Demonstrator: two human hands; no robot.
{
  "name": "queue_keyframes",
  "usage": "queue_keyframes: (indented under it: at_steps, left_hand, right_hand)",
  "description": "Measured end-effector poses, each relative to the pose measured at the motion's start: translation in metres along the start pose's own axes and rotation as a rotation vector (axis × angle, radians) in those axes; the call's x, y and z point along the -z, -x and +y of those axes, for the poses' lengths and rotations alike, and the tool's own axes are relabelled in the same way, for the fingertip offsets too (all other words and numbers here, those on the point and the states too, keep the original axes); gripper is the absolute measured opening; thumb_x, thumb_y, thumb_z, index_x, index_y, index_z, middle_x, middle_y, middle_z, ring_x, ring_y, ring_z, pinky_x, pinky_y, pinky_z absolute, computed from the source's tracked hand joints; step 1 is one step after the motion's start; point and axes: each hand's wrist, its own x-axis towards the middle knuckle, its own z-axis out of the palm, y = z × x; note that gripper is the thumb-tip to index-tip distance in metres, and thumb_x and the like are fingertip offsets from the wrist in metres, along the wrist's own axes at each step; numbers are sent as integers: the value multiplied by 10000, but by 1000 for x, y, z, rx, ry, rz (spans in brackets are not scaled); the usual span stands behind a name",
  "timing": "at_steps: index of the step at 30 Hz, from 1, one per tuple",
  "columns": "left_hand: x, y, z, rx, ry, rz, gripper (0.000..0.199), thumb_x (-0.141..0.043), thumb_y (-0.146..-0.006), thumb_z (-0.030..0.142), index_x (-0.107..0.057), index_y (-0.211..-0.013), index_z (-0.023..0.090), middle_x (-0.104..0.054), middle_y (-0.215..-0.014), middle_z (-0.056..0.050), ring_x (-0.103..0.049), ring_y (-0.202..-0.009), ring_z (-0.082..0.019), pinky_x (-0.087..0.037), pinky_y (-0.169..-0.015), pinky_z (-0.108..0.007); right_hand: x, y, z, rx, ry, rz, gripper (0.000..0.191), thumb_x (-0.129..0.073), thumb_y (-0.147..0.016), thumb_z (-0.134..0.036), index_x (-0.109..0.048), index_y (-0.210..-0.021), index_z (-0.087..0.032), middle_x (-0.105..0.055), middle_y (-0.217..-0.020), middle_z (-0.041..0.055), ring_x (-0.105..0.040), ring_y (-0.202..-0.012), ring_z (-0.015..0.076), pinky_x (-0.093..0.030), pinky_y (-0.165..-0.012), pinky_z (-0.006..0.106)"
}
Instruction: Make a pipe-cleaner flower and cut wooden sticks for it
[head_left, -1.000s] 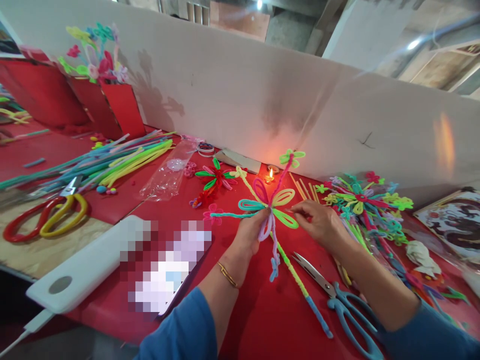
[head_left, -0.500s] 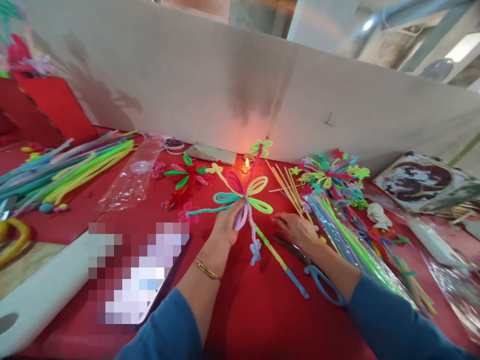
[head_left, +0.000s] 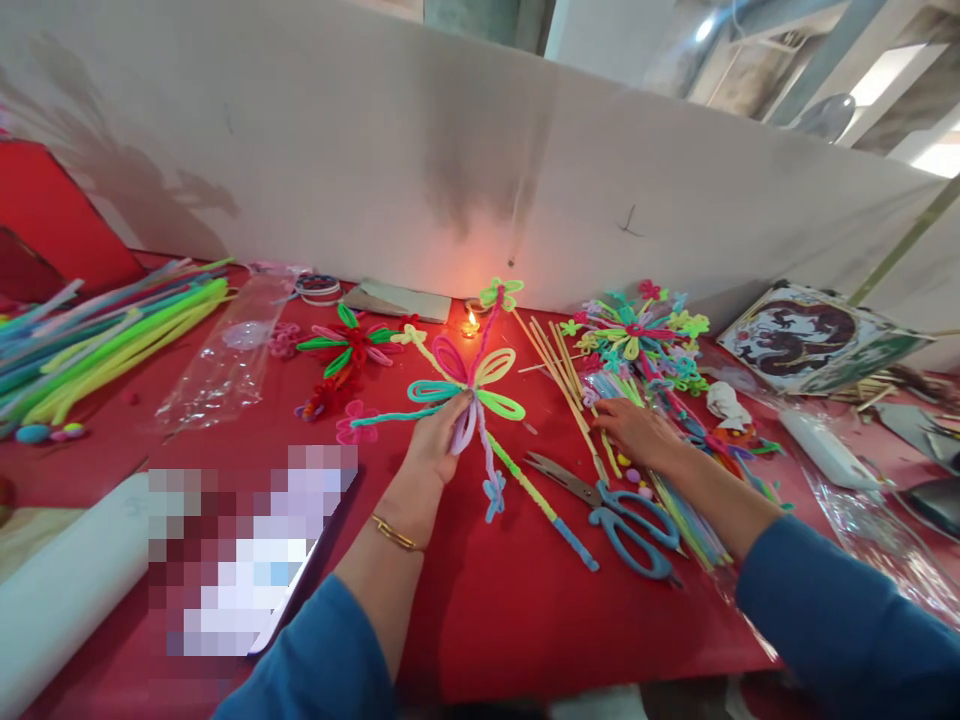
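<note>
Pinched at its centre in my left hand (head_left: 439, 438) is a pipe-cleaner flower (head_left: 504, 403) with looped petals in pink, yellow, green, teal and lilac. Thin twisted arms ending in small blossoms reach out from it. Its green, yellow and blue stem slants down to the right. My right hand (head_left: 637, 432) is lowered over the bundle of pipe cleaners (head_left: 686, 525), its fingers partly spread and pointing down, beside thin wooden sticks (head_left: 566, 375) and small pom-poms (head_left: 634, 477). Its fingertips are partly hidden. Blue-handled scissors (head_left: 611, 510) lie open just below it.
A small flame (head_left: 470, 322) burns near the white wall (head_left: 322, 150). Finished pipe-cleaner flowers (head_left: 634, 330) lie at the back right, another flower (head_left: 355, 340) left of the flame. Loose pipe cleaners (head_left: 135, 340), a phone (head_left: 262, 560) and a white object (head_left: 67, 590) lie on the left.
My right hand has moved right, off the scissors, to the pipe cleaners and pom-poms. My left hand still holds the flower. The view has shifted slightly to the right.
</note>
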Motion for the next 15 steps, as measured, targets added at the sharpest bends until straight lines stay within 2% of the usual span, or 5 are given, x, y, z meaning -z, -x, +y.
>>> queue_keyframes:
  at_steps: [5, 9, 12, 15]
  left_hand:
    - [-1, -1, 0, 47, -16, 46, 68, -648, -576, 115, -599, -553, 157, -592, -540, 15, -523, -516, -87, -447, -540, -194]
    - [-2, -1, 1, 37, -9, 50, 77, -642, -578, 101, -601, -546, 158, -591, -541, 14, -519, -517, -89, -439, -541, -197]
    - [-2, 0, 1, 31, -6, 41, 62, -641, -587, 106, -613, -562, 156, -597, -557, 14, -526, -529, -89, -438, -553, -199]
    - [-2, 0, 2, 40, 5, 41, 54, -640, -593, 110, -616, -570, 153, -600, -563, 16, -531, -529, -85, -445, -568, -201]
  right_hand:
    - [11, -6, 4, 62, 124, -80, 224, -486, -758, -80, -685, -820, -162, -527, -1198, 136, -449, -1124, 286, -418, -852, 391]
    - [17, -8, 12, 89, 130, -57, 211, -479, -771, -92, -679, -797, -152, -526, -1205, 142, -434, -1147, 288, -403, -882, 394]
    - [14, -6, 11, 97, 80, -17, 244, -464, -774, -87, -676, -854, -177, -526, -1210, 125, -434, -1153, 270, -398, -894, 403]
    - [6, 0, 4, 157, 32, -39, 286, -459, -756, -56, -670, -893, -193, -541, -1195, 118, -468, -1127, 250, -403, -896, 397]
